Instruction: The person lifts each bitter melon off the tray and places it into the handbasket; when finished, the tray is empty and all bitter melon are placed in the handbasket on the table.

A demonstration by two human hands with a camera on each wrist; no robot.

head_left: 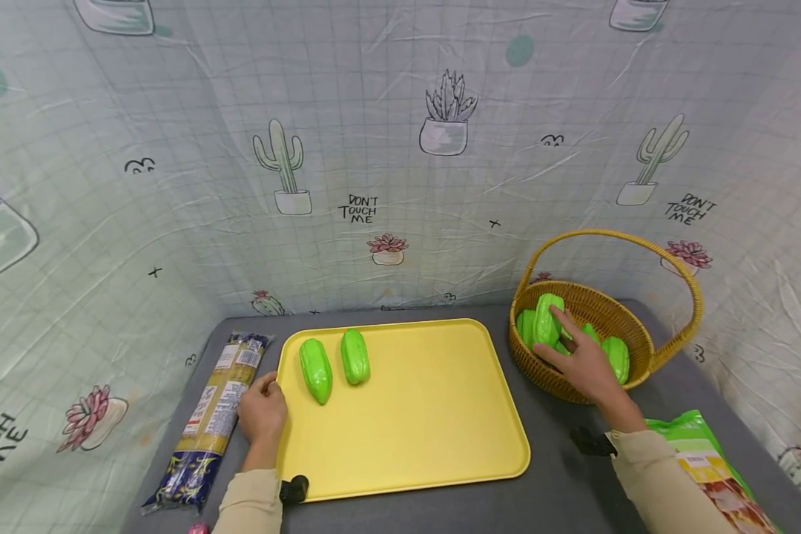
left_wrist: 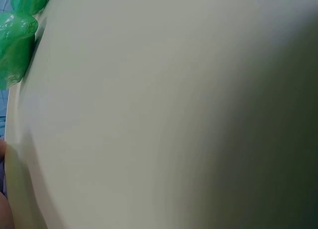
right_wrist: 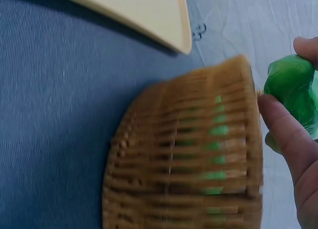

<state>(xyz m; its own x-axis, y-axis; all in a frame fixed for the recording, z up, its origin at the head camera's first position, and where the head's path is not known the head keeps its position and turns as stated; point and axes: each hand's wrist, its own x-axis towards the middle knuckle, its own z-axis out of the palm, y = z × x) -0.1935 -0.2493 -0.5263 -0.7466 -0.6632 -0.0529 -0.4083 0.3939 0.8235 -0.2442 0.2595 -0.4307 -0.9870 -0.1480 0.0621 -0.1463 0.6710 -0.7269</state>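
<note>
Along the near right side of the dark grey table (head_left: 407, 515), whose surface looks finely ribbed in the right wrist view, lies a shiny green plastic bag (head_left: 697, 437) with a printed front, partly covered by a beige sleeve (head_left: 661, 475). Across from it, the left hand (head_left: 263, 411) rests at the left rim of the tray, its fingers touching the edge; whether they pinch it, I cannot tell. Just beside that hand stretches a long packet of pasta (head_left: 222, 404) in crinkled clear film, patterned dark blue at its near end. The smooth yellow tray (head_left: 414, 400) is a rounded rectangle with a low raised lip. Toward its far left corner lie two glossy, ridged green fruits, the left one (head_left: 316, 371) tapering to a point toward the person, the right one (head_left: 355, 357) blunter and slightly farther off. Beyond the tray's right side, the right hand (head_left: 577, 360) pinches another ridged green fruit (head_left: 547, 319) between thumb and fingers, above the left part of the woven wicker basket (head_left: 532, 365). More green fruits (head_left: 616, 360) sit inside, under a tall arched handle (head_left: 607, 233). Behind everything hangs wrinkled grid-printed cloth (head_left: 347, 89) with potted cacti and succulents.
</note>
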